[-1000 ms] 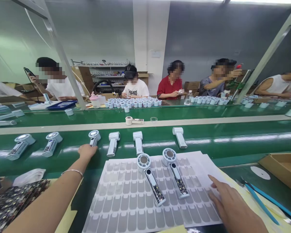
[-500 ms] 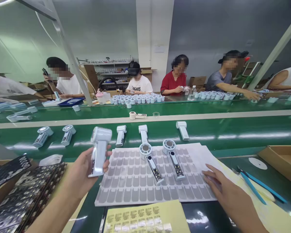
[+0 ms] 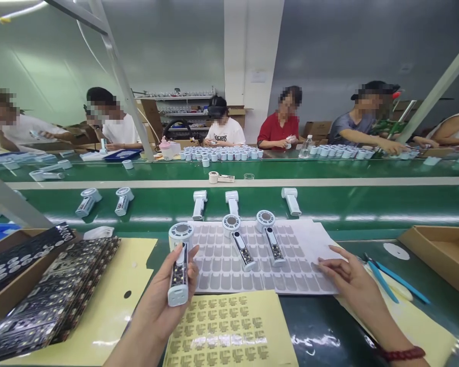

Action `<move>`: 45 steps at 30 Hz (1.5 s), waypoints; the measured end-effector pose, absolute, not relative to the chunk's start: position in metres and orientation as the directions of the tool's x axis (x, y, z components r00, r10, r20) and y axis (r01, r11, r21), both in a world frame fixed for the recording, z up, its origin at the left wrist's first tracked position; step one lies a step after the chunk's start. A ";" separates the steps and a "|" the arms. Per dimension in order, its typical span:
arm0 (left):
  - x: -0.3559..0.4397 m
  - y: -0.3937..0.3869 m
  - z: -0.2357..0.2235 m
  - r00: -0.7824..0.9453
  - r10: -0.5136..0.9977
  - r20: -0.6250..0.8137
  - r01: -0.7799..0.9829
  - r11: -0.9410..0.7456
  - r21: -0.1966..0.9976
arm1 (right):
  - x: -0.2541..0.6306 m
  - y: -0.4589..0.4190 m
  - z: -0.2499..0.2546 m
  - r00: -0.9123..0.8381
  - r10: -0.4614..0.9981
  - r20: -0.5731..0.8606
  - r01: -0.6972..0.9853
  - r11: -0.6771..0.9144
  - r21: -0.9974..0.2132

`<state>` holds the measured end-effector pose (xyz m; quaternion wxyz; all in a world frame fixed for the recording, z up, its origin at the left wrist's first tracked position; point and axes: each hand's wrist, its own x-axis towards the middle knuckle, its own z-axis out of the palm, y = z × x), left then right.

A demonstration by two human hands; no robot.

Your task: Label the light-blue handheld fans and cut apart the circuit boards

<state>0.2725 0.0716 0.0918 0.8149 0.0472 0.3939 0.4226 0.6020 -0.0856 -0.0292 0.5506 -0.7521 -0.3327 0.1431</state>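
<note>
Head view: left hand (image 3: 163, 288) grips handheld fan (image 3: 179, 272), seven o'clock; right hand (image 3: 357, 278), pinch unclear, could tug sticker sheet (image 3: 309, 240), shifting fans (image 3: 242, 247).

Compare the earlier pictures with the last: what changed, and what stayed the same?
The left hand lifted a fan off the green belt and brought it nearer, by the left edge of the sheet. The right hand remains at the sheet's right; two other fans still lie on it.
</note>
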 end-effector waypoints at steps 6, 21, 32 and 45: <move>0.281 0.052 0.091 0.404 0.696 -0.593 -0.667 0.668 0.330 | 0.550 -0.086 0.011 0.790 0.586 0.180 0.211 0.016 -0.977; 0.306 0.028 0.092 0.338 0.632 -0.698 -0.692 0.669 0.270 | 0.387 -0.046 0.065 0.345 0.938 -0.043 -0.322 0.075 -0.944; 0.305 0.030 0.091 0.307 0.641 -0.704 -0.713 0.645 0.277 | 0.385 -0.037 0.065 0.324 0.944 -0.062 -0.318 0.047 -0.947; 0.308 0.025 0.087 0.330 0.670 -0.665 -0.722 0.633 0.279 | 0.380 -0.042 0.054 0.416 0.905 0.088 -0.048 0.119 -0.992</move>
